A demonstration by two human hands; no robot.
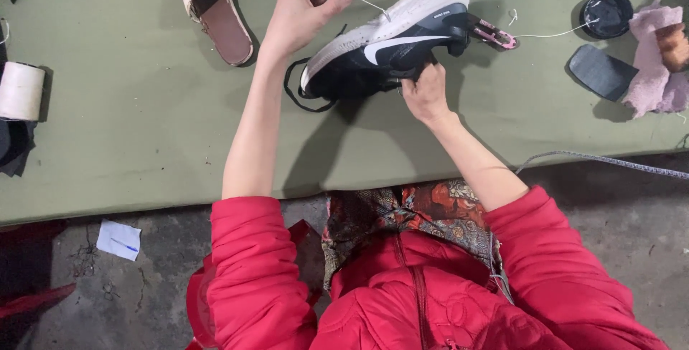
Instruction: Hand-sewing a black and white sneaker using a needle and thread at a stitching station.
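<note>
A black sneaker (391,45) with a white sole lies on its side on the green table (129,128), sole edge turned up. My right hand (426,90) grips the shoe's upper from below. My left hand (305,9) is raised left of the shoe, its fingers pinched on a thin white thread (372,6) that runs taut into the sole edge. A pink-handled tool (492,35) lies against the shoe's right end, with more thread trailing toward a round black tin (607,14).
A brown slide sandal (215,7) lies upside the far left. A white thread spool (20,90) sits at the left edge. A black insole piece (601,72) and pink cloth (657,59) lie at right. A grey cord (610,161) hangs off the table's near edge.
</note>
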